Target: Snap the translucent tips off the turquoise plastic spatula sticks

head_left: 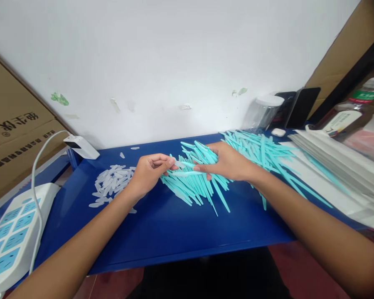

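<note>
My left hand (154, 172) is closed, with thumb and forefinger pinching a small translucent plastic cap (180, 165). The cap meets the end of a slim turquoise stick, which looks like an eyebrow razor (191, 167). My right hand (227, 161) grips that razor along with a bunch of others (205, 153). Beneath both hands lies a pile of turquoise razors (190, 187), roughly side by side. Left of my left hand is a heap of loose translucent caps (114, 182). My right fingers are partly hidden behind the bunch.
More turquoise razors (264, 151) spread across the blue table (174, 236) at right. Beyond them are a clear jar (264, 112), a phone (303, 108), stacked white packaging (336, 166) and a bottle (345, 116). A power strip (15, 232) and white device (81, 146) are at left.
</note>
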A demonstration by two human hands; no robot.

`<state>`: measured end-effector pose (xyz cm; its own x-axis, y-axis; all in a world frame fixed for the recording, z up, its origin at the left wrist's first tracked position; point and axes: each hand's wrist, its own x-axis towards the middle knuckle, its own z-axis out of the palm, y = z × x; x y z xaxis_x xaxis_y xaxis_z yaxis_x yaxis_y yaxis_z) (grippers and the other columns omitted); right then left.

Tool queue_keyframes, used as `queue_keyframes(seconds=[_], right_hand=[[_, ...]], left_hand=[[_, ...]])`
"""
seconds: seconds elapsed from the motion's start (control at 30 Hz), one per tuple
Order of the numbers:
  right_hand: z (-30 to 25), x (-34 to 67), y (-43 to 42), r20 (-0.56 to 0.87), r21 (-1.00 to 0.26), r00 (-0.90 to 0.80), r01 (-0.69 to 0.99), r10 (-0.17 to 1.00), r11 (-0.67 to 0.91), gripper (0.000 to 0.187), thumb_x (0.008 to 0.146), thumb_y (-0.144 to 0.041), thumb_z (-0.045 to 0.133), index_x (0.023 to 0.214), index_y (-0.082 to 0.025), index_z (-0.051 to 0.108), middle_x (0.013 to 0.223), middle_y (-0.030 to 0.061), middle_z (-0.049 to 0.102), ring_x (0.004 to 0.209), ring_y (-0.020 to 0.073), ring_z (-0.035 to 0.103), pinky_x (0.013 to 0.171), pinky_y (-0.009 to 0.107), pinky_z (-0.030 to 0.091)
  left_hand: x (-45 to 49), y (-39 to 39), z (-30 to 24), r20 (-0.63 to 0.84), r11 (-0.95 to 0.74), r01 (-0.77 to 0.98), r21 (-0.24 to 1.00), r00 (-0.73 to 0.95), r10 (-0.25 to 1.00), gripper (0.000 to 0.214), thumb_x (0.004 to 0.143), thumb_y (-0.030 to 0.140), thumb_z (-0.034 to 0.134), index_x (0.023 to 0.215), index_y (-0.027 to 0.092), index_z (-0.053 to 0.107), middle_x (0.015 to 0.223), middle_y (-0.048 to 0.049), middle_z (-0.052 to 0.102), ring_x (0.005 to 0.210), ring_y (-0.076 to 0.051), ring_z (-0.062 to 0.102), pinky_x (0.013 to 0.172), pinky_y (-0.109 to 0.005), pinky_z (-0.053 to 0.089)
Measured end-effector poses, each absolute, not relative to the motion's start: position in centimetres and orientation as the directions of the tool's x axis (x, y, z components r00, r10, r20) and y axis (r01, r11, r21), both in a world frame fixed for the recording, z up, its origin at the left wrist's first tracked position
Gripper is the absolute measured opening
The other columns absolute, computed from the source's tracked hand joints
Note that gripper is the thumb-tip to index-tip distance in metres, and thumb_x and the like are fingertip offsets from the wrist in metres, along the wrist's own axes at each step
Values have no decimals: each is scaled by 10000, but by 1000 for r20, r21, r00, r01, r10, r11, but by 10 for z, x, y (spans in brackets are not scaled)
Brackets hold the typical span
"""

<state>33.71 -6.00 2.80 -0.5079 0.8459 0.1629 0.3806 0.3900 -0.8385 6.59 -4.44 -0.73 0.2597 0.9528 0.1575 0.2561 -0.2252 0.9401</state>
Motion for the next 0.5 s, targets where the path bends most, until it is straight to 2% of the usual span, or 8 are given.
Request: queue_keyframes(seconds=[0.27,0.5], right_hand=[[28,333,-63,129,-834,-496,414,859,365,371,834,-580,776,900,-222,705,771,2,727,534,159,638,554,299,435],[27,325,-68,155,-869,-470,353,869,346,404,794,-579,823,820,-219,643,702,-23,662,572,192,684,547,291,443]], left_hand=[[73,-51,-9,214,-259,250,933,192,958,332,854,511,815,847,179,797,795,-83,797,729,-206,706,639,-289,525],[83,-64,-9,245,-298,220,929,239,940,305,848,477,823,786,183,773,766,-60,755,720,-205,681,634,-302,521]])
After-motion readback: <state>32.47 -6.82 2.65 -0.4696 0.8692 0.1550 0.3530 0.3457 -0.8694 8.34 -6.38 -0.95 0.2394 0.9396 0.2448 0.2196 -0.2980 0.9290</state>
